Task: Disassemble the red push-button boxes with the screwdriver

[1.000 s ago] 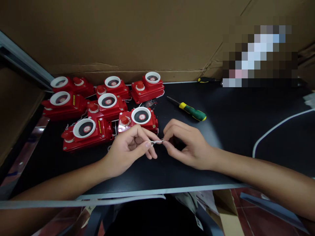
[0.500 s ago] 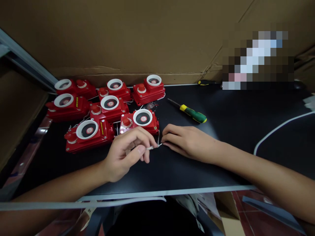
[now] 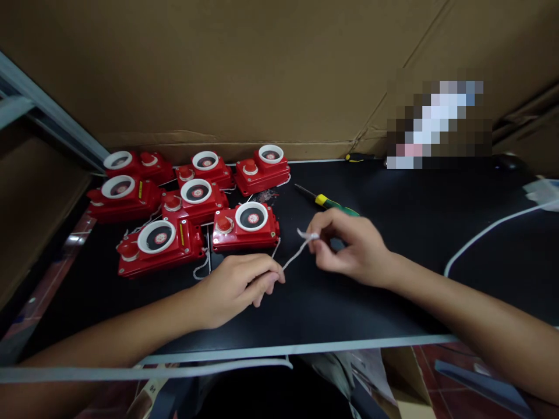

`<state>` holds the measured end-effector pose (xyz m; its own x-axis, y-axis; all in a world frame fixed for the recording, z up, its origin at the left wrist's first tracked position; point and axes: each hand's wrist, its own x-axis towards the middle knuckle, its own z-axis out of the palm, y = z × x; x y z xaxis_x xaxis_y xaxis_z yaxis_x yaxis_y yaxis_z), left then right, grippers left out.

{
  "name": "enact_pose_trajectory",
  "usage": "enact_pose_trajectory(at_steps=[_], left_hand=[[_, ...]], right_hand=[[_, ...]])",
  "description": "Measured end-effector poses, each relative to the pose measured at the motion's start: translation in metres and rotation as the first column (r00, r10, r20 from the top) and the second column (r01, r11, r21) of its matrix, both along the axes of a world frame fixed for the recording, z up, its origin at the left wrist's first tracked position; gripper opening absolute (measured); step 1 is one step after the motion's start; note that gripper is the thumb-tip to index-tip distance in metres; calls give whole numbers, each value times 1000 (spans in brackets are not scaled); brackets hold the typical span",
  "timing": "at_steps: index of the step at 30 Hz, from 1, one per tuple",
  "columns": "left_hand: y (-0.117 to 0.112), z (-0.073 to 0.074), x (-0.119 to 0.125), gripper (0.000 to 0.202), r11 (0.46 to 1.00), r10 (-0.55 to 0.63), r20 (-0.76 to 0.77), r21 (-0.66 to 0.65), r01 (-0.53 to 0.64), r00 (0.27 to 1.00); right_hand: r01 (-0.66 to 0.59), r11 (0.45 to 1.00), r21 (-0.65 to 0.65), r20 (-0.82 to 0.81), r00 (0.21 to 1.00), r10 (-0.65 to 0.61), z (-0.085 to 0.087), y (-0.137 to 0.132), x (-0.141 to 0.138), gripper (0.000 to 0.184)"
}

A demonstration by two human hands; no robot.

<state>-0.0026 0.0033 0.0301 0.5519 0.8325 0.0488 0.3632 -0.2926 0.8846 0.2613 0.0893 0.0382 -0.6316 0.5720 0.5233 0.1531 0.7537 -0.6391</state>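
My left hand (image 3: 239,285) rests on the black table (image 3: 393,279) with its fingers curled, pinching the lower end of a thin white string (image 3: 296,251). My right hand (image 3: 349,247) is raised a little to the right and pinches the string's upper, knotted end. The string runs taut between the two hands. Just behind my left hand lies the nearest red alarm box (image 3: 245,226), with a white ring and a red button on top. More white string trails from under that box.
Several more red alarm boxes (image 3: 159,241) are grouped at the table's back left. A yellow-and-green screwdriver (image 3: 332,203) lies behind my right hand. A white cable (image 3: 484,233) curves across the right side. Cardboard (image 3: 244,75) walls off the back.
My right hand has lifted and moved right, drawing the string out longer. My left hand has dropped to the table and closed tighter on the other end.
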Motion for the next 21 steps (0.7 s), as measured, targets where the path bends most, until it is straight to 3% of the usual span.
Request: enact_pose_trajectory(at_steps=[3,6,7,9,11,15,21], left_hand=[[0,3,-1,22,997,-27,-35,72,30,999],[-1,3,-1,20,988,-56,-32,140,60,998],[-1,2,-1,19,987,-58,-28,151,61,998],[-2,0,-1,18,985,-53,-23,160,56,998],[-2,-2,-1,16,985,-43,-13,165,45,999],[-1,-2,-2,14,983,-41,19,179,37,999],[0,1,-1,15,978,-51,15,201,47,999]], right_hand=[[222,971,-86,-238,942,-236,10,21,8,16],[447,880,-159,-501,732,-462,17,52,24,15],[512,842,-171,-510,684,-521,18,62,31,15],[620,775,-124,-429,671,-605,17,80,45,10],[686,727,-30,-220,705,-674,13,93,59,4],[697,716,50,151,703,-695,0,113,81,12],[713,699,54,242,670,-702,-17,131,95,19]])
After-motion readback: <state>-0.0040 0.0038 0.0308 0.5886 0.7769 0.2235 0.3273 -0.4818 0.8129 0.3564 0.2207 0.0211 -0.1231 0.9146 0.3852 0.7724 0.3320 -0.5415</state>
